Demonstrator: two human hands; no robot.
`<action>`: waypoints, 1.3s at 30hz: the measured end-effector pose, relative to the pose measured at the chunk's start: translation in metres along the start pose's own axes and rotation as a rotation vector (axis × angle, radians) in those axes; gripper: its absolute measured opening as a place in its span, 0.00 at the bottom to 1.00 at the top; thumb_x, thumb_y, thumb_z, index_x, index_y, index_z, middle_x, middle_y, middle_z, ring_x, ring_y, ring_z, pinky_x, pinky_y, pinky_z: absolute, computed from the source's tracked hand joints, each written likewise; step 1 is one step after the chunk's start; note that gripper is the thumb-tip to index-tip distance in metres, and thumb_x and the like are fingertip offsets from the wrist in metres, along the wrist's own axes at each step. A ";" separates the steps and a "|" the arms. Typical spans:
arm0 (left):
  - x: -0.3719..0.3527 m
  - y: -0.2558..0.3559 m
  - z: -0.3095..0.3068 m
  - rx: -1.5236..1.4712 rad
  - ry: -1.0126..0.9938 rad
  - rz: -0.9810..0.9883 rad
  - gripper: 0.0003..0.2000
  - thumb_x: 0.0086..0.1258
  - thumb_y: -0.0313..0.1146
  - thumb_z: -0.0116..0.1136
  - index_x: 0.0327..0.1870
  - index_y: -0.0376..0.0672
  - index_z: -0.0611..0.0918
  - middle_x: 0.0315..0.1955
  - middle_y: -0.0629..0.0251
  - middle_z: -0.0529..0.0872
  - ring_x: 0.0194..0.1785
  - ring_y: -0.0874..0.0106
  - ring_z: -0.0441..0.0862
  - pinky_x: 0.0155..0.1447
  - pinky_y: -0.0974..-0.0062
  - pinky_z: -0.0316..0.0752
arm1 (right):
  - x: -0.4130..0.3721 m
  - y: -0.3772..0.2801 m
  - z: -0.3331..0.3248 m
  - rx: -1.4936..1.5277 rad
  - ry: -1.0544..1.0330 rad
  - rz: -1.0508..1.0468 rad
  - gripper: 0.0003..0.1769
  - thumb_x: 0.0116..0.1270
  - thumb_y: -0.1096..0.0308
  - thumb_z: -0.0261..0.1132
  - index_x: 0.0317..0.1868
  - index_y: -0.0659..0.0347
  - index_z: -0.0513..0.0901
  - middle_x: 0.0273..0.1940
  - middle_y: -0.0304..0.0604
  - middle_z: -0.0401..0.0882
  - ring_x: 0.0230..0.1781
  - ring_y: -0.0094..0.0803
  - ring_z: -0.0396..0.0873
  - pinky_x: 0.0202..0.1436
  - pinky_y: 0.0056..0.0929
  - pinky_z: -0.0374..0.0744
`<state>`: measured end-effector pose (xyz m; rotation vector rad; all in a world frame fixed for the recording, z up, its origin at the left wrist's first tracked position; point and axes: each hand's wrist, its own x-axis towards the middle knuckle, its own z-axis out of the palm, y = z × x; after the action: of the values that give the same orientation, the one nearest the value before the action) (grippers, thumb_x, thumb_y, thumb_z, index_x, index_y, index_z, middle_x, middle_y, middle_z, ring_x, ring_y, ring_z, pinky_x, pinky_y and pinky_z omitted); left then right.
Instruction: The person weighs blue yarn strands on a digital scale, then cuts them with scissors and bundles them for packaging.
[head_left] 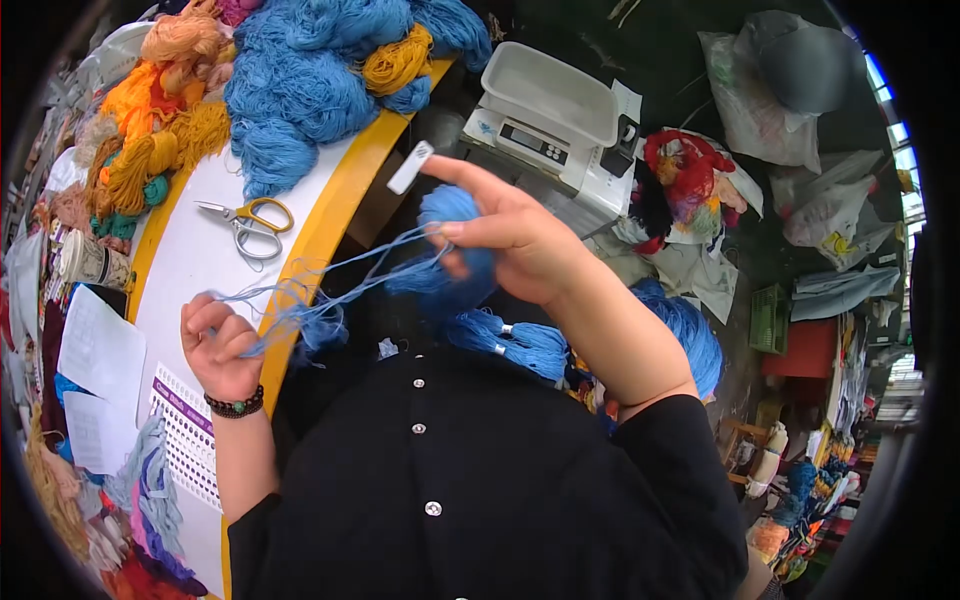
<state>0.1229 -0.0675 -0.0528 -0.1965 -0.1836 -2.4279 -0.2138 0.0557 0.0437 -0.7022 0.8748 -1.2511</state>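
Note:
My left hand [222,345], with a dark beaded bracelet on its wrist, is over the table's yellow edge, its fingers curled on loose strands of blue thread [310,318]. Those strands stretch across to my right hand [525,235], which grips a bunched skein of the same blue thread [455,275]. At the tip of my right index finger is a small white label [409,168] with dark print. Scissors [252,222] with one yellow and one grey handle lie on the white tabletop, between my left hand and a large blue thread heap [300,75].
Orange and mustard skeins [145,165] crowd the table's far left. A printed chart [190,440] and paper sheets [100,350] lie nearer me. Beyond my right hand stands a scale [535,140] with a white tray. Banded blue skeins [510,345] are by my body; plastic bags [765,100] are at right.

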 end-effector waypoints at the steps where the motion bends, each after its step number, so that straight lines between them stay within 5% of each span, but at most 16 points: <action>1: 0.005 -0.006 0.007 0.065 0.014 0.005 0.15 0.77 0.41 0.44 0.56 0.47 0.78 0.30 0.76 0.83 0.20 0.82 0.63 0.27 0.83 0.62 | 0.002 0.003 0.007 0.069 0.013 -0.016 0.38 0.62 0.77 0.62 0.72 0.63 0.56 0.39 0.45 0.78 0.37 0.33 0.80 0.46 0.31 0.77; 3: 0.018 -0.017 0.016 0.084 -0.083 -0.064 0.19 0.79 0.41 0.40 0.62 0.44 0.75 0.25 0.77 0.82 0.15 0.82 0.57 0.22 0.83 0.56 | 0.007 0.008 0.010 0.114 0.015 -0.072 0.37 0.63 0.77 0.61 0.71 0.65 0.56 0.39 0.46 0.77 0.43 0.40 0.82 0.55 0.38 0.77; 7: 0.001 0.002 0.013 0.211 -0.041 0.018 0.19 0.81 0.41 0.35 0.59 0.42 0.76 0.27 0.78 0.81 0.17 0.83 0.56 0.24 0.83 0.52 | 0.006 0.009 -0.014 0.346 -0.039 -0.114 0.37 0.63 0.78 0.58 0.72 0.64 0.53 0.39 0.49 0.76 0.42 0.43 0.82 0.49 0.43 0.80; 9: -0.023 0.038 0.002 0.156 0.117 0.121 0.17 0.80 0.38 0.39 0.60 0.43 0.76 0.34 0.77 0.83 0.18 0.84 0.57 0.24 0.83 0.52 | 0.000 0.002 -0.029 0.397 0.064 -0.133 0.37 0.62 0.80 0.58 0.71 0.63 0.54 0.39 0.50 0.75 0.42 0.44 0.82 0.45 0.40 0.82; 10: -0.041 0.062 -0.008 0.169 0.192 0.179 0.16 0.79 0.37 0.41 0.60 0.42 0.76 0.37 0.77 0.84 0.18 0.84 0.56 0.24 0.84 0.52 | -0.004 -0.006 -0.029 0.389 0.168 -0.128 0.36 0.61 0.81 0.57 0.70 0.62 0.57 0.38 0.50 0.74 0.35 0.36 0.80 0.34 0.30 0.80; 12: -0.082 0.117 -0.027 0.217 0.366 0.350 0.15 0.78 0.33 0.42 0.57 0.39 0.77 0.37 0.75 0.85 0.18 0.84 0.55 0.23 0.85 0.51 | -0.009 -0.011 -0.061 0.496 0.002 -0.136 0.34 0.61 0.81 0.59 0.68 0.61 0.59 0.37 0.49 0.74 0.29 0.29 0.74 0.27 0.22 0.73; 16: -0.180 0.242 -0.063 0.262 0.922 1.074 0.10 0.73 0.27 0.47 0.45 0.39 0.82 0.35 0.72 0.85 0.15 0.84 0.53 0.19 0.85 0.48 | -0.022 -0.040 -0.087 0.000 0.380 -0.180 0.35 0.61 0.82 0.59 0.69 0.62 0.59 0.34 0.43 0.73 0.22 0.20 0.67 0.20 0.16 0.62; 19: -0.215 0.276 -0.057 0.551 0.988 1.231 0.11 0.71 0.28 0.49 0.47 0.37 0.82 0.33 0.71 0.85 0.14 0.85 0.53 0.17 0.86 0.47 | -0.027 -0.050 -0.105 -0.423 0.584 -0.183 0.39 0.60 0.79 0.63 0.71 0.61 0.58 0.30 0.36 0.71 0.21 0.18 0.67 0.20 0.15 0.61; 22: -0.159 0.224 -0.026 0.604 0.535 0.720 0.22 0.74 0.36 0.49 0.67 0.41 0.68 0.32 0.75 0.84 0.14 0.86 0.53 0.18 0.85 0.47 | -0.020 -0.039 -0.084 -0.533 0.418 -0.060 0.38 0.59 0.77 0.64 0.71 0.56 0.61 0.31 0.36 0.70 0.21 0.19 0.67 0.20 0.16 0.61; 24: -0.085 0.140 0.000 0.578 0.242 0.301 0.31 0.76 0.42 0.47 0.75 0.45 0.52 0.23 0.82 0.75 0.15 0.87 0.53 0.19 0.85 0.47 | -0.014 -0.028 -0.044 -0.651 0.249 0.031 0.44 0.54 0.70 0.71 0.71 0.55 0.61 0.40 0.39 0.75 0.33 0.22 0.73 0.31 0.19 0.72; 25: -0.057 0.103 0.004 0.585 0.230 0.207 0.27 0.76 0.41 0.47 0.72 0.43 0.56 0.26 0.80 0.76 0.16 0.87 0.54 0.19 0.86 0.48 | -0.004 -0.010 -0.037 -0.763 0.095 -0.085 0.47 0.51 0.68 0.73 0.71 0.55 0.60 0.43 0.40 0.76 0.40 0.27 0.76 0.44 0.25 0.76; 27: -0.010 0.035 0.001 0.610 0.283 0.017 0.21 0.76 0.38 0.46 0.66 0.40 0.65 0.32 0.75 0.79 0.16 0.88 0.55 0.20 0.87 0.50 | 0.004 0.009 -0.005 -0.985 -0.055 -0.165 0.46 0.53 0.74 0.69 0.72 0.57 0.57 0.46 0.44 0.76 0.42 0.29 0.78 0.51 0.31 0.77; 30: 0.050 -0.050 0.008 0.735 0.327 -0.209 0.17 0.75 0.33 0.47 0.60 0.34 0.73 0.45 0.64 0.83 0.17 0.89 0.57 0.20 0.90 0.52 | -0.005 0.013 0.048 -1.225 -0.174 -0.071 0.47 0.56 0.79 0.62 0.74 0.59 0.47 0.38 0.64 0.79 0.41 0.61 0.78 0.42 0.47 0.76; 32: 0.076 -0.087 0.027 0.897 0.280 -0.363 0.19 0.75 0.36 0.47 0.61 0.34 0.73 0.52 0.59 0.82 0.18 0.88 0.59 0.21 0.89 0.54 | -0.013 0.018 0.064 -1.374 -0.230 -0.083 0.50 0.52 0.84 0.59 0.74 0.63 0.44 0.36 0.62 0.78 0.38 0.60 0.78 0.38 0.48 0.75; 36: 0.084 -0.110 0.031 1.110 0.204 -0.685 0.21 0.77 0.49 0.39 0.47 0.41 0.79 0.28 0.66 0.81 0.16 0.83 0.59 0.22 0.84 0.55 | -0.030 0.016 0.063 -1.346 -0.235 -0.453 0.53 0.47 0.88 0.58 0.75 0.62 0.43 0.40 0.57 0.78 0.41 0.56 0.78 0.41 0.43 0.77; 39: 0.080 -0.106 0.059 1.068 0.114 -0.909 0.24 0.75 0.55 0.43 0.34 0.41 0.80 0.21 0.72 0.76 0.16 0.83 0.58 0.22 0.83 0.53 | -0.042 0.000 0.059 -1.289 -0.149 -0.200 0.50 0.52 0.85 0.59 0.75 0.60 0.45 0.39 0.55 0.80 0.41 0.53 0.79 0.41 0.41 0.77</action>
<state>-0.0011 -0.0270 0.0118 0.6303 -1.7528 -2.7467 -0.1663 0.0958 0.0812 -1.8974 1.4853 -0.6512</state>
